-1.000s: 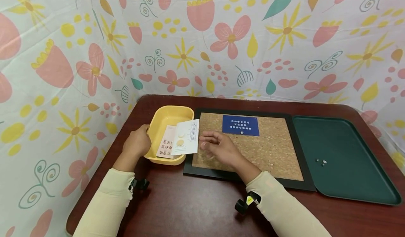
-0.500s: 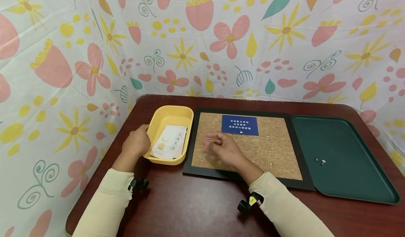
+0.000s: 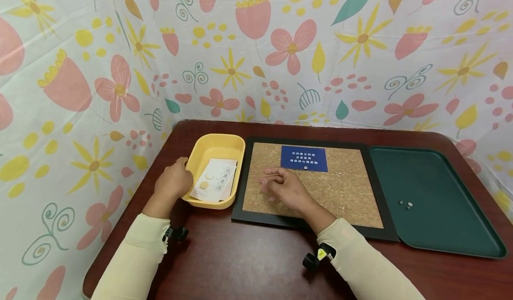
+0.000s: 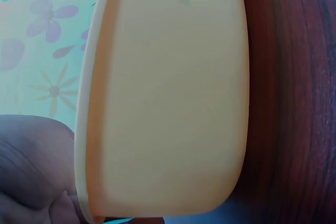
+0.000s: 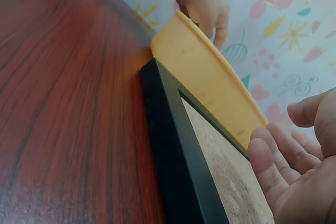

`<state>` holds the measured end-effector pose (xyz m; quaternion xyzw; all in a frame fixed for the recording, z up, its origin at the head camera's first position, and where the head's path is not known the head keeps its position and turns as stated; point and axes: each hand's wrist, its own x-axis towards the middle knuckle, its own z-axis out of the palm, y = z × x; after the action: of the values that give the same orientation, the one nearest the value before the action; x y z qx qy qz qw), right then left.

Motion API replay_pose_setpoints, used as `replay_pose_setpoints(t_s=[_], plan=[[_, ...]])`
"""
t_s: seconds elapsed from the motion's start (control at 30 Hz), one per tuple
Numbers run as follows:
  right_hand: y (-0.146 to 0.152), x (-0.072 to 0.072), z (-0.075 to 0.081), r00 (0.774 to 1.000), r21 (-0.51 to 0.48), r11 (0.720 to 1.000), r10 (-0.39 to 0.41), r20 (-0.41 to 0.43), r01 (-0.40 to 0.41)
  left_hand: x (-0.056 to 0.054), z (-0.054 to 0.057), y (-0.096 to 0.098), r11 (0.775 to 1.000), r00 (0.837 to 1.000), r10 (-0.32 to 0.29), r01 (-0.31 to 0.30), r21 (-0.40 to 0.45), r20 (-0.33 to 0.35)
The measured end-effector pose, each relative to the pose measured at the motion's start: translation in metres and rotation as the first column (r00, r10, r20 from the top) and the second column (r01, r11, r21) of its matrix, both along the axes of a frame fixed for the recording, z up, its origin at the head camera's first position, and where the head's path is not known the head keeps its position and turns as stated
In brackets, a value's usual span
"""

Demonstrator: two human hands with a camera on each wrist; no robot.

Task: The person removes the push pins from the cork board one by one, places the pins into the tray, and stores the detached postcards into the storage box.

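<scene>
In the head view my left hand (image 3: 173,180) grips the left rim of a yellow plastic basin (image 3: 218,146). The right wrist view shows the fingers of that hand bent over the rim. A white card (image 3: 210,180) with a moon drawing and printed characters lies in the basin, over another card mostly hidden beneath it. My right hand (image 3: 285,188) hovers over the left part of a black-framed cork board (image 3: 332,193), fingers relaxed and slightly bent, holding nothing. In its wrist view the palm and fingertips (image 5: 261,153) show beside the basin.
A blue card (image 3: 303,157) with white characters is on the cork board, a thumbtack (image 3: 306,168) at its lower edge. To the right lies a dark green tray (image 3: 445,193) with a few small thumbtacks (image 3: 409,204). Flower-patterned cloth (image 3: 292,46) hangs behind the brown table (image 3: 240,255).
The white card, earlier tilted over the basin's right rim near my right hand, has dropped into the basin. My right hand has drawn back slightly to the right; the left hand stays on the rim.
</scene>
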<state>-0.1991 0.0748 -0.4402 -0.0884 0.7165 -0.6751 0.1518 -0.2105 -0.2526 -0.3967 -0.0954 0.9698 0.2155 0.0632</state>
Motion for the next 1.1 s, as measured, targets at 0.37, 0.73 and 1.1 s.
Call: replay_pose_setpoints(t_s=[0.37, 0.73, 1.1], plan=[[0.011, -0.001, -0.001, 0.998, 0.057, 0.997, -0.05, -0.032, 0.052, 0.005, 0.003, 0.028, 0.991, 0.934, -0.13, 0.117, -0.059, -0.332], [0.03, -0.005, -0.002, 0.993, 0.173, 0.981, -0.071, -0.097, 0.087, 0.013, 0.012, 0.076, 0.941, 0.823, -0.328, 0.326, -0.087, -0.463], [0.056, -0.012, -0.005, 0.983, 0.271, 0.957, -0.06, -0.173, 0.106, 0.024, 0.009, 0.123, 0.855, 0.729, -0.505, 0.494, -0.157, -0.461]])
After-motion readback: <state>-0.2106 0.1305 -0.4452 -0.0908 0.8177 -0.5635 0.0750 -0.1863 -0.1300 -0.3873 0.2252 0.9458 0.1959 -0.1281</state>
